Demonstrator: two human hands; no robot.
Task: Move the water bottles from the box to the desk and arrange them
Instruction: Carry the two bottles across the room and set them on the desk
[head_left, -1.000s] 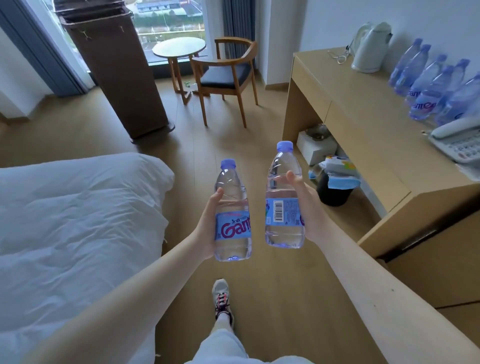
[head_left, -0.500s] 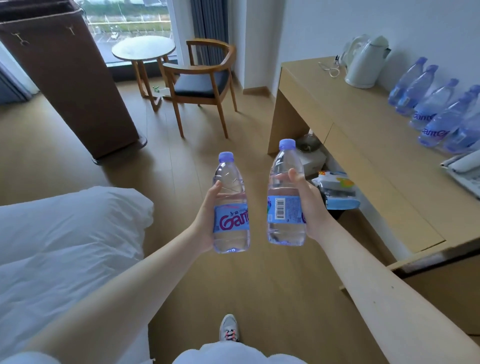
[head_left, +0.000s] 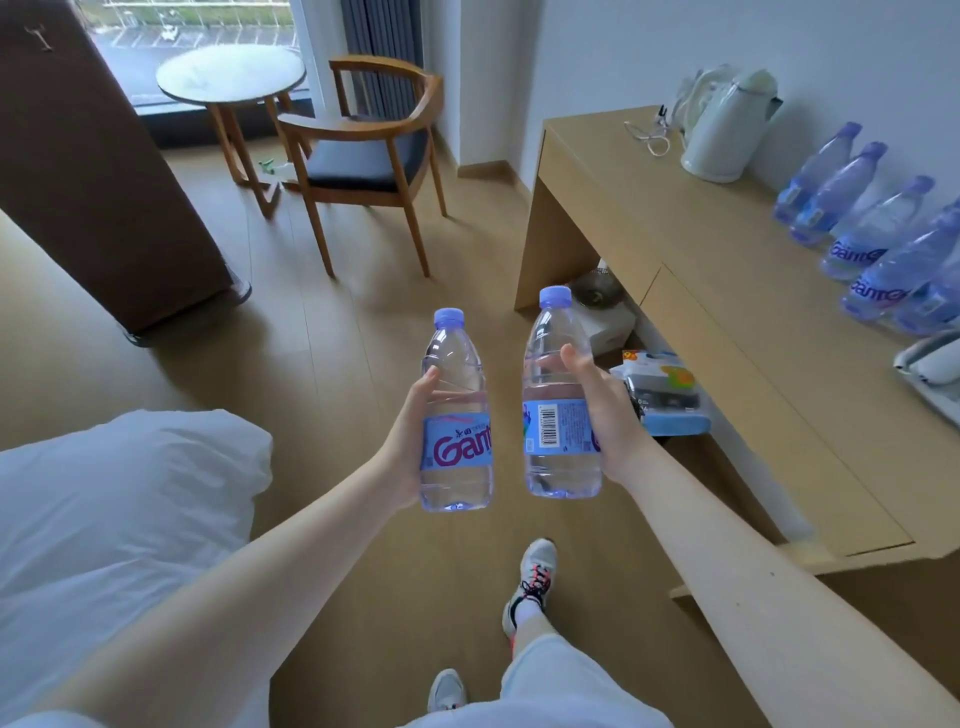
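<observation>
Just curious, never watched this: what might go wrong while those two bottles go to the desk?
With the left hand gripping the logo bottle and the right hand the barcode bottle, neither can steady anything. The row of bottles on the desk stands close together; a nudge might topple several.

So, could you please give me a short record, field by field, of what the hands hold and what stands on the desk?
left hand: grips clear purple-capped plastic bottle showing its logo, upright
right hand: grips clear purple-capped plastic bottle showing its barcode, upright
held bottles: side by side, apart, above the floor
light wooden desk: to the person's right
on desk: row of purple-capped water bottles along the wall; white electric kettle at far end
</observation>
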